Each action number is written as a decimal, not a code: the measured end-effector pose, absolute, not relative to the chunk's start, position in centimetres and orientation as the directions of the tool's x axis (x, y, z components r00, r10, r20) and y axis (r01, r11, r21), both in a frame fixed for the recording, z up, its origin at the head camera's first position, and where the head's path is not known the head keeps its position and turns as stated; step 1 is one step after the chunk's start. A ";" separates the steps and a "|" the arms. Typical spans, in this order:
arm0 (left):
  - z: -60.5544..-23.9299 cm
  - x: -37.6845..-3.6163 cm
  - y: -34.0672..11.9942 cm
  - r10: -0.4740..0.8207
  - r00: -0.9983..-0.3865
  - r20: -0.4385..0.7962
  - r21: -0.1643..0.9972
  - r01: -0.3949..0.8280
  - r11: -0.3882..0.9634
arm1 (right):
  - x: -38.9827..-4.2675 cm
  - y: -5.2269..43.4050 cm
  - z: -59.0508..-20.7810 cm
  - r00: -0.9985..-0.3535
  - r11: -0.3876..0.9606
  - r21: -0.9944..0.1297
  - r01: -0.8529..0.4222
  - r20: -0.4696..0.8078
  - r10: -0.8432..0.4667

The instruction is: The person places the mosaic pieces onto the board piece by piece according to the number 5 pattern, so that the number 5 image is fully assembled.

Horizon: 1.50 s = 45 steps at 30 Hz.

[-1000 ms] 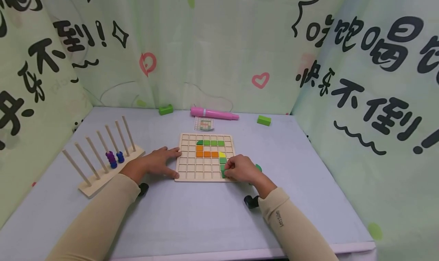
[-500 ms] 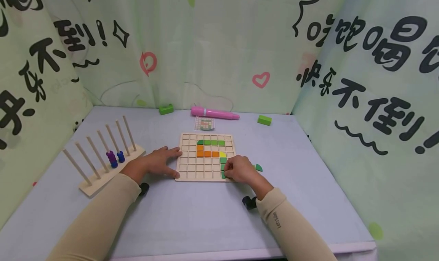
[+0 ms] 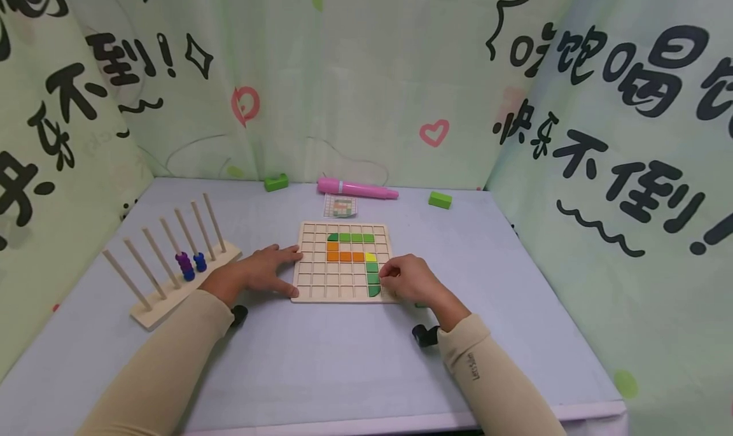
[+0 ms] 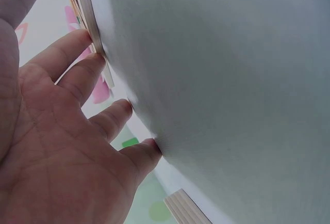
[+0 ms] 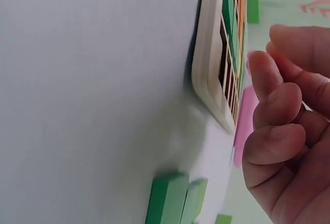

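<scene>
the wooden grid board (image 3: 342, 262) lies flat at the centre of the counter (image 3: 343, 359), holding green, orange and yellow tiles. the left hand (image 3: 260, 272) rests against the board's left edge, fingers (image 4: 77, 46) straight and spread. the right hand (image 3: 412, 281) sits at the board's right edge, fingers (image 5: 273, 146) loosely curled, holding nothing; it covers the counter beyond it. two green pieces (image 5: 175, 199) lie beside the board, only partly visible.
</scene>
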<state>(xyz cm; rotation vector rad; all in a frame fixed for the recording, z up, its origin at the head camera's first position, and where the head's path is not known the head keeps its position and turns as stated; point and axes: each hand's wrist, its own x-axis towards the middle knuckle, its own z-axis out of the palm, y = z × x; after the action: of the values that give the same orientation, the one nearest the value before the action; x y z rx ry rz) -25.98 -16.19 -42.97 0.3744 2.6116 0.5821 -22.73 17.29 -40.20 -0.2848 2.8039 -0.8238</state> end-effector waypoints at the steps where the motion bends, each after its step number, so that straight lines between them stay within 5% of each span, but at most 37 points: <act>1: -43.0 -26.0 -16.2 0.347 -0.868 -0.355 0.455 0.164 0.875 | -22.7 17.6 -40.2 -0.960 0.824 -0.553 -0.127 -0.139 -0.242; 15: -42.8 -25.8 -16.1 0.344 -0.869 -0.355 0.457 0.159 0.875 | -22.8 22.4 -40.3 -0.975 0.857 -0.515 -0.025 -0.178 -0.136; 32: -42.7 -25.7 -16.2 0.335 -0.868 -0.367 0.457 0.146 0.878 | -21.5 24.5 -41.3 -0.975 0.896 -0.425 -0.127 -0.113 -0.192; 45: -42.6 -25.8 -16.2 0.358 -0.863 -0.356 0.467 0.168 0.868 | -21.3 24.0 -41.2 -0.978 0.931 -0.354 -0.084 -0.151 -0.146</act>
<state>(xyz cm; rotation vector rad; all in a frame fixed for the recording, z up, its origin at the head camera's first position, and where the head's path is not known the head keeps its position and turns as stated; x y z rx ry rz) -25.81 -16.21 -42.63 0.3861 2.6008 0.5948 -21.35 24.03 -41.17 -0.1752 2.9142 -0.5226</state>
